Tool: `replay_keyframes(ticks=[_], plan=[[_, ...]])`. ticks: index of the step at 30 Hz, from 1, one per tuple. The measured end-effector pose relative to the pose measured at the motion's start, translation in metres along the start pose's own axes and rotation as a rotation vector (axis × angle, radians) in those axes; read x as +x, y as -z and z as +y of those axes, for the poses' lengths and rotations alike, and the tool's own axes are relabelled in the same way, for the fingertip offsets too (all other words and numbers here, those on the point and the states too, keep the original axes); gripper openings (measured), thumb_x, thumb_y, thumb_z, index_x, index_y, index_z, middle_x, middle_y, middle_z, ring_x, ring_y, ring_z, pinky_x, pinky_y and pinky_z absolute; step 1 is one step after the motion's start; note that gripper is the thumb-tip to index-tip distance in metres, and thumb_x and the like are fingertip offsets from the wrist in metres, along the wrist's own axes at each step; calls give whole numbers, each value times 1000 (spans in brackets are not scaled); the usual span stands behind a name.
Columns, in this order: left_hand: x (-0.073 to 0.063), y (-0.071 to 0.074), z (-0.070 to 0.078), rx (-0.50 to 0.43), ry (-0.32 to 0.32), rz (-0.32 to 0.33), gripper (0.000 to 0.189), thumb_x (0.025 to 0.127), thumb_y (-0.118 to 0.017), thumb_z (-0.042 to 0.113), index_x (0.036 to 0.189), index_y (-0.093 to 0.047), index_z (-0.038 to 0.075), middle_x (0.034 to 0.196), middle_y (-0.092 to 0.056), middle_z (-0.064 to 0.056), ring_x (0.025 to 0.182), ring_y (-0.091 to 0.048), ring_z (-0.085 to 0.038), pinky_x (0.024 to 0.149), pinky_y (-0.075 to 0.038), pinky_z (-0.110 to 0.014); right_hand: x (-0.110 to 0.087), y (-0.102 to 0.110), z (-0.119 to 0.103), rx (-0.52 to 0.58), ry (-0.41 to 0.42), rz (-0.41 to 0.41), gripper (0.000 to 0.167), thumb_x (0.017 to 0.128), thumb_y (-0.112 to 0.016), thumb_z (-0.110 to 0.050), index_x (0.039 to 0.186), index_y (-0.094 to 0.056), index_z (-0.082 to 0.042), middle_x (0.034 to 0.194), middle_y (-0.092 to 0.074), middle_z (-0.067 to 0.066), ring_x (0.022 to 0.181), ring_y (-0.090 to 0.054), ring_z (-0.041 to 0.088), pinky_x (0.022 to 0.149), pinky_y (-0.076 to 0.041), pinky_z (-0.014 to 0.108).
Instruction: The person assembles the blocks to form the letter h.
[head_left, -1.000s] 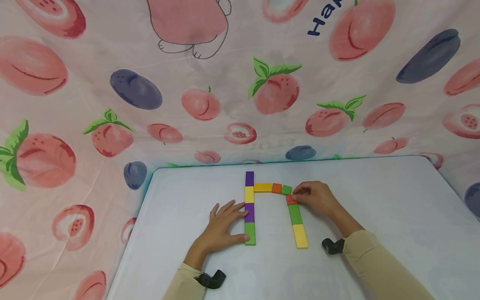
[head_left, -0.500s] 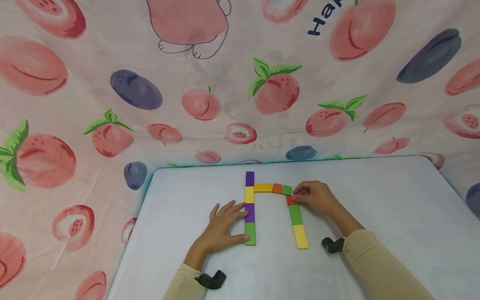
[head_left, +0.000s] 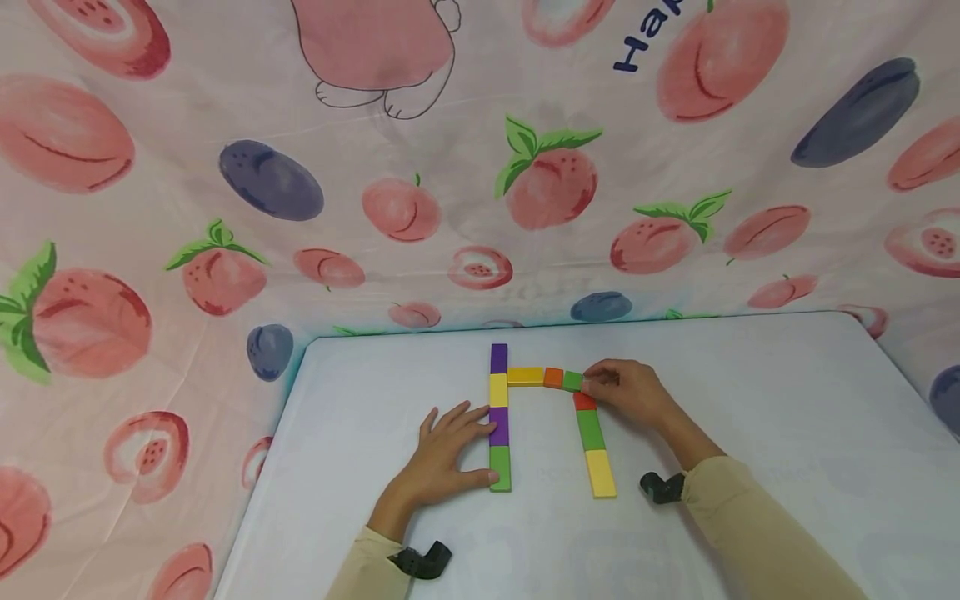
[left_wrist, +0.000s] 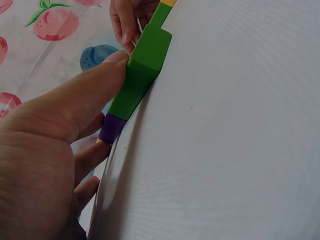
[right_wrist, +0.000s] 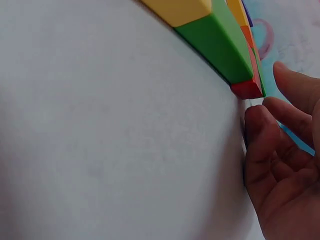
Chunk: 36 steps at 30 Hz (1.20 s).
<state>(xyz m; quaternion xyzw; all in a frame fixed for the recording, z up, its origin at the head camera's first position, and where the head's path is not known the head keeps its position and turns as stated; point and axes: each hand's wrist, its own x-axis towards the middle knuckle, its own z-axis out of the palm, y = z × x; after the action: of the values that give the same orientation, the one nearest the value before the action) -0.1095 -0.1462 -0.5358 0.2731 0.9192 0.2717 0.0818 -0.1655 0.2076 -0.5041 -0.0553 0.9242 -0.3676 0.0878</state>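
Note:
Coloured wooden blocks lie end to end on a white table. The left column has a purple block (head_left: 498, 358), a yellow block (head_left: 498, 390), a second purple block (head_left: 498, 432) and a green block (head_left: 499, 468). My left hand (head_left: 444, 458) lies beside it, fingertips on the lower purple block and thumb on the green one. A row with a yellow block (head_left: 526, 377), an orange block (head_left: 553, 377) and a small green block (head_left: 572, 381) runs right. My right hand (head_left: 628, 390) has fingertips at that small green block's end, pinching nothing.
Below the right hand runs a column with a red block (head_left: 585, 402), a green block (head_left: 590, 430) and a yellow block (head_left: 600, 473). The white table (head_left: 720, 358) ends at a fruit-print cloth (head_left: 450, 150). Each wrist carries a black camera mount (head_left: 424, 560).
My right fingertips have shifted slightly up and left, off the red block to the small green block's end. The left hand and the blocks stay nearly still.

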Motion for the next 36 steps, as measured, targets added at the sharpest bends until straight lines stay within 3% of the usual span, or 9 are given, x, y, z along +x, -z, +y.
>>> replay_keyframes(ticks=[4, 23, 30, 36], plan=[[0, 0, 0, 1, 7, -2, 70, 85, -71, 63, 146, -55, 32, 165, -37, 11, 159, -18, -20, 125, 2, -63, 4, -4, -3, -19, 15, 22, 36, 96, -71, -34, 123, -73, -10, 103, -74, 5, 102, -63, 25, 89, -54, 42], [0, 0, -1, -1, -3, 4, 70, 85, -71, 63, 146, -55, 32, 165, -37, 11, 159, -18, -21, 125, 3, -62, 10, -7, -3, -51, 12, 62, 27, 94, -72, -28, 113, -77, -8, 97, -75, 6, 98, -65, 26, 84, -54, 43], [0, -1, -1, -8, -6, 7, 70, 85, -71, 63, 146, -55, 32, 165, -37, 11, 159, -18, -21, 124, 2, -63, 6, 1, -2, -38, -44, 15, 29, 95, -71, -34, 111, -77, -10, 102, -75, 6, 104, -62, 28, 92, -53, 48], [0, -1, -1, 1, -6, 2, 71, 86, -70, 64, 147, -55, 32, 165, -36, 11, 159, -18, -20, 125, 3, -62, 1, 7, 2, -53, -52, -40, 25, 94, -73, -34, 107, -78, -14, 101, -75, 3, 98, -62, 23, 85, -53, 40]])
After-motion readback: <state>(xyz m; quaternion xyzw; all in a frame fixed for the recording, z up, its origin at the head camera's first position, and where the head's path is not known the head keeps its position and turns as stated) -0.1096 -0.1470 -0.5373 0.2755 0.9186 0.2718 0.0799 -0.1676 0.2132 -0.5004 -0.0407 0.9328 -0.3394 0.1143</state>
